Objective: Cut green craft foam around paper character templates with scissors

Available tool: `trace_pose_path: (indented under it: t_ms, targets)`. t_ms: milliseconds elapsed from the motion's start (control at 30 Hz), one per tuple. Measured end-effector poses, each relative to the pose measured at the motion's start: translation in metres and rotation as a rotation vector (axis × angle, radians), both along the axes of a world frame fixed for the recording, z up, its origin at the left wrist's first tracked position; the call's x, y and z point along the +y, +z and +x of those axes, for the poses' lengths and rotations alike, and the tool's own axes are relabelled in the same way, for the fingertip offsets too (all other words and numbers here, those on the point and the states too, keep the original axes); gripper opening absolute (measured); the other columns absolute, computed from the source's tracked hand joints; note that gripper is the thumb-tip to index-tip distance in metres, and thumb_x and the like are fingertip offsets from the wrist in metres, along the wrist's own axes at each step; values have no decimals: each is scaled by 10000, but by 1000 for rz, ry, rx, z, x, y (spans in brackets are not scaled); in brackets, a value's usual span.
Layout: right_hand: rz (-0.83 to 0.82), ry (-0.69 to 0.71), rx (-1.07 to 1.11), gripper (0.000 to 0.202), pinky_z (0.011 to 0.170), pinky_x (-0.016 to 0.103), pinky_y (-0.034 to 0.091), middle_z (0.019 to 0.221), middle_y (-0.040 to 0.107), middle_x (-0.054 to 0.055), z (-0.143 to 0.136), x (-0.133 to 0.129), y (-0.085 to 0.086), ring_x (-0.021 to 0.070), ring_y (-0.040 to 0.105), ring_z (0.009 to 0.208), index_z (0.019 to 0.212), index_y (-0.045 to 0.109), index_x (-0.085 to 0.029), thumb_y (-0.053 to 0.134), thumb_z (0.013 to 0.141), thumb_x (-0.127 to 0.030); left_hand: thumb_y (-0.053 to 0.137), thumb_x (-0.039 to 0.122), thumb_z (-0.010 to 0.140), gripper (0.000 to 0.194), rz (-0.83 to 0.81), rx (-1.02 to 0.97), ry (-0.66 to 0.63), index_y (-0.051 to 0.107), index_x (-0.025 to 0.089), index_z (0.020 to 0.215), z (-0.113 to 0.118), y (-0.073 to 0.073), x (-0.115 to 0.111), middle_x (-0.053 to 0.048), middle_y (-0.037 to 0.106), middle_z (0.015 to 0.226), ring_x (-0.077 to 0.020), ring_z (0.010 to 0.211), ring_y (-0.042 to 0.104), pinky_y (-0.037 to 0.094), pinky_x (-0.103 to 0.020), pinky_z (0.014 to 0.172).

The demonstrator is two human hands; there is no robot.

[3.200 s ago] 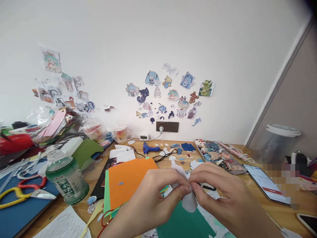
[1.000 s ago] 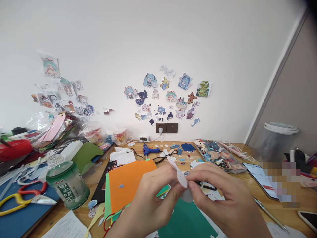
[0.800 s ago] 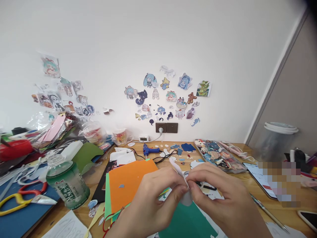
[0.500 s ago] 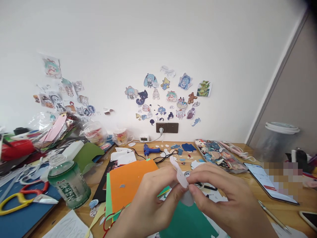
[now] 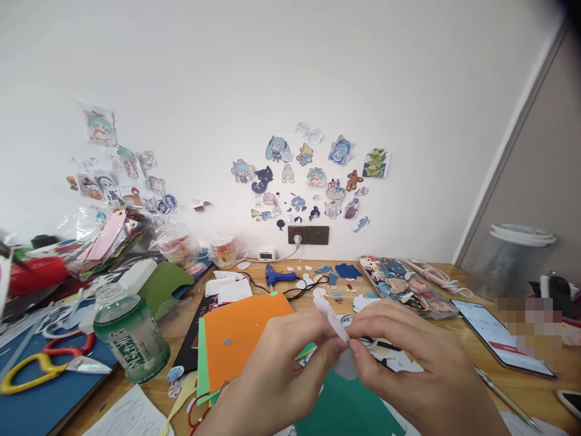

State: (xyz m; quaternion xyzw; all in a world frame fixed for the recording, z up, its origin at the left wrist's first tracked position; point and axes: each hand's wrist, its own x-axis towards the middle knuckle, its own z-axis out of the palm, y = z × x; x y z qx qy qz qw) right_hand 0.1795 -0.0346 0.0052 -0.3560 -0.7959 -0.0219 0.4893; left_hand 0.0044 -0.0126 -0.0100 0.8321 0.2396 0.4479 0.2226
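Between my two hands is a white paper cutout (image 5: 336, 323) with a wavy edge, bent or folded so that one part stands up and a rounded part hangs below. My left hand (image 5: 295, 357) pinches it from the left between thumb and fingers. From the right, my right hand (image 5: 403, 357) grips the same piece at its edge with thumb and forefinger. Beneath the hands lies a dark green paper sheet (image 5: 349, 406). Orange paper (image 5: 240, 327) is stacked on light green paper just left of my left hand. A tape roll partly shows behind my right fingers.
A blue glue gun (image 5: 279, 277) and blue and white paper scraps lie toward the wall. At left stand a green bottle (image 5: 131, 339) and yellow-and-red scissors (image 5: 49, 363). A sticker bag (image 5: 403, 284), a phone (image 5: 502, 336) and a pen (image 5: 506, 396) lie at right.
The white cutout has turned a little in my fingers, showing more edge-on. The whole view has shifted slightly, so the desk items appear farther right.
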Motion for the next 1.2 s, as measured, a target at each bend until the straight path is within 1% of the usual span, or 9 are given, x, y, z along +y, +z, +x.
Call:
trace_pose_path:
  t_ms: [133, 433, 633, 867, 1033, 1200]
  targets:
    - [57, -25, 5, 136, 605, 201, 524, 691, 653, -12, -2, 0, 1, 106, 623, 645, 721, 634, -184, 544, 772, -95, 492, 124, 905, 141, 6, 60, 11, 544, 173, 783, 0, 0, 2, 35, 570, 684, -61, 616, 486, 371, -141, 591]
    - [11, -24, -1, 165, 571, 198, 495, 651, 623, -34, -4, 3, -1, 98, 589, 613, 689, 612, -194, 525, 785, -92, 496, 119, 901, 157, -13, 69, -3, 545, 178, 765, -2, 0, 1, 29, 626, 718, -60, 642, 541, 394, -127, 616]
    - [-22, 15, -14, 145, 606, 178, 503, 693, 646, -27, -1, 3, -1, 91, 614, 653, 726, 639, -190, 537, 771, -96, 512, 136, 897, 154, -39, 52, 25, 578, 168, 762, -1, 1, 2, 23, 631, 695, -63, 623, 543, 393, -131, 602]
    - [92, -46, -46, 136, 574, 218, 490, 676, 631, -15, -2, 5, -7, 108, 588, 633, 720, 608, -177, 524, 772, -85, 504, 155, 904, 180, -86, 112, 45, 574, 166, 739, 3, 1, 4, 24, 619, 671, -67, 618, 536, 392, -139, 603]
    - [50, 0, -47, 171, 563, 219, 477, 664, 622, -20, 0, 7, -8, 108, 573, 625, 714, 600, -185, 500, 794, -72, 490, 157, 911, 195, -86, 122, 36, 567, 170, 732, 2, 0, 4, 32, 606, 673, -62, 625, 535, 396, -133, 616]
    - [9, 2, -38, 178, 575, 203, 470, 666, 623, -29, 0, 8, -7, 99, 576, 630, 713, 607, -189, 500, 790, -70, 516, 151, 895, 171, -66, 98, 47, 574, 178, 737, 1, -1, 6, 41, 616, 671, -56, 623, 542, 398, -121, 616]
